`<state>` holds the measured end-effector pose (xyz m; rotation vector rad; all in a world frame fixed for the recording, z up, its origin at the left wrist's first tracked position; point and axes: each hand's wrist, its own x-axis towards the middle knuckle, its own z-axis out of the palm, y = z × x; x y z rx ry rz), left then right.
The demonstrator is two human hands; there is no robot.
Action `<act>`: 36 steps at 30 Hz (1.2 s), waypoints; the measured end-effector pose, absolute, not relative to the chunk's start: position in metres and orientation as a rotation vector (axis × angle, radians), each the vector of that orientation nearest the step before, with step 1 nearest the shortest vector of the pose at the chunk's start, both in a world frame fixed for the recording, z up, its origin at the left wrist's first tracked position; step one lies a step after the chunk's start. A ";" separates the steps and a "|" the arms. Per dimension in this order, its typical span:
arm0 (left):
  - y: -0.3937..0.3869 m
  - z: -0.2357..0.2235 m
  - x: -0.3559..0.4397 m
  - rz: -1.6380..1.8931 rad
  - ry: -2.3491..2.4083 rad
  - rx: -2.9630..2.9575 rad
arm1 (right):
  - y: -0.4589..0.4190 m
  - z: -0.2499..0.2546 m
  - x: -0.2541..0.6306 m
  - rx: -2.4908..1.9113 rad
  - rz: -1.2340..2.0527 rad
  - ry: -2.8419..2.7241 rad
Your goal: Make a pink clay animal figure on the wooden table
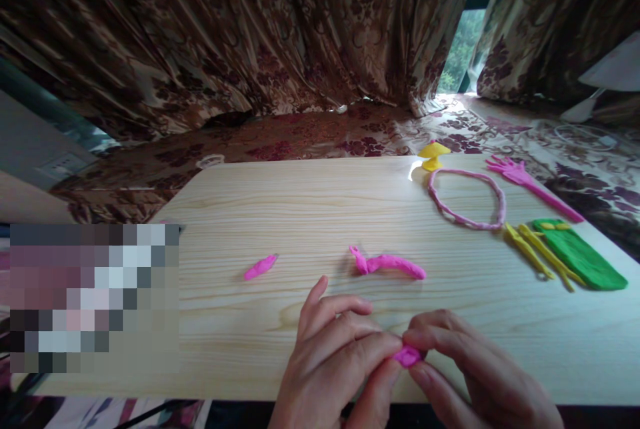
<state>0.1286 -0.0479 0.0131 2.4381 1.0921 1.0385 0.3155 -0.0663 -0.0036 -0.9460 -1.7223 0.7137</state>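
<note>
Low in the head view, a small lump of pink modelling clay (409,356) is pinched between the fingertips of both hands. My left hand (340,355) grips it from the left with thumb and forefinger, its other fingers spread over the table. From the right, my right hand (475,362) holds the same lump between thumb and fingers. Beyond the hands lies a curved pink clay roll (395,264) with a thinner bent bit at its left end. A short pink clay piece (260,267) rests farther left.
On the wooden table (280,209), a pale pink clay ring (467,224), a yellow clay piece (433,155), a pink hand-shaped piece (530,182), yellow strips (533,252) and a green slab (585,255) lie at right. A blurred patch (95,299) covers the left. Curtains (250,29) hang behind.
</note>
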 end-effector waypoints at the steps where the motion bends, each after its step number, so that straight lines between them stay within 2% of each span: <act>1: -0.048 0.012 0.128 1.047 1.099 2.438 | -0.066 -0.003 0.315 -0.944 0.719 -1.720; 9: -0.049 0.013 0.131 1.019 1.142 2.375 | -0.067 -0.004 0.320 -0.972 0.577 -1.852; 13: -0.050 0.015 0.131 0.976 1.136 2.365 | -0.068 -0.003 0.322 -0.914 0.613 -1.910; 17: -0.051 0.012 0.130 1.076 1.132 2.419 | -0.070 -0.003 0.320 -0.949 0.652 -1.789; 23: -0.052 0.014 0.133 1.124 1.143 2.379 | -0.069 -0.007 0.317 -0.974 0.586 -1.756; 36: -0.054 0.010 0.135 1.163 1.138 2.224 | -0.069 -0.004 0.316 -0.965 0.731 -1.692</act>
